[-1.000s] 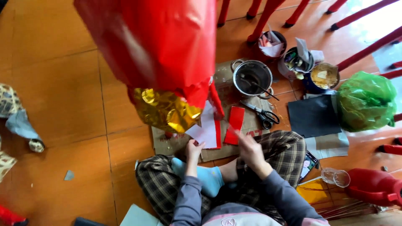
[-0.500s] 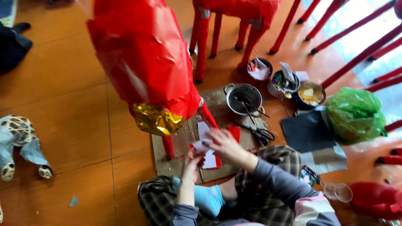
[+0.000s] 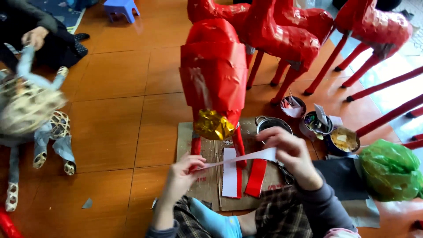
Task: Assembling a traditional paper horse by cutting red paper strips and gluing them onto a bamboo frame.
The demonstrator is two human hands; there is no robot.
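Left of the red paper-covered horse figure (image 3: 216, 75), someone else's hand (image 3: 36, 36) holds a bare woven frame (image 3: 26, 105). Below the figure, the left hand (image 3: 183, 178) now pinches one end of a white paper strip (image 3: 240, 158), newly lifted off the cardboard sheet (image 3: 207, 185) and stretched taut; the right hand (image 3: 288, 154) grips the other end, fingers closed.

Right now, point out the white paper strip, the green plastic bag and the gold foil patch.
white paper strip (image 3: 240, 159), head view, middle of the strip between both hands
green plastic bag (image 3: 387, 169), head view, bulging centre
gold foil patch (image 3: 213, 125), head view, crinkled middle
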